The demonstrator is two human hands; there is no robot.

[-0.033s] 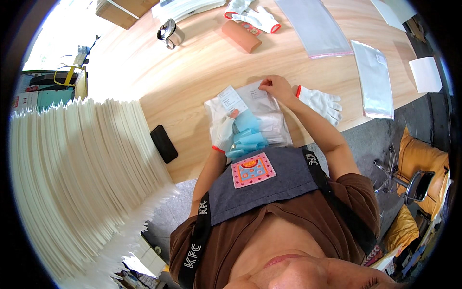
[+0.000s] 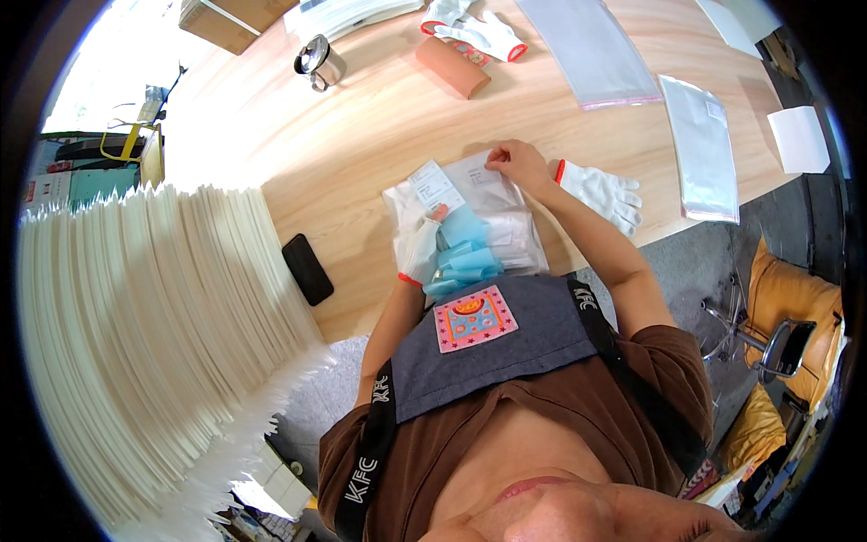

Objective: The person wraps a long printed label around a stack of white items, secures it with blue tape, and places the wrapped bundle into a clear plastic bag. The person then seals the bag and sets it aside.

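Note:
My left hand [image 2: 419, 250] wears a white knit glove with a red cuff, its bare thumb showing. It is closed on a strip of white printed labels [image 2: 437, 188] with light-blue backing [image 2: 461, 259], which hangs in folds toward my apron. Under the strip lies a flat, clear plastic bag packet [image 2: 517, 237] with whitish contents, at the table's near edge. My right hand [image 2: 519, 166] is bare and rests at the packet's far right corner. Its fingertips are pinched together beside a printed label [image 2: 476, 172] on the packet; what they hold, if anything, is hidden.
A tall stack of white sheets [image 2: 163, 343] stands at left, beside a black phone [image 2: 308, 270]. A white glove [image 2: 602, 197] lies right of my right hand. Farther off are a metal cup [image 2: 321, 65], a brown roll [image 2: 452, 69], more gloves [image 2: 479, 36] and clear bags [image 2: 703, 149].

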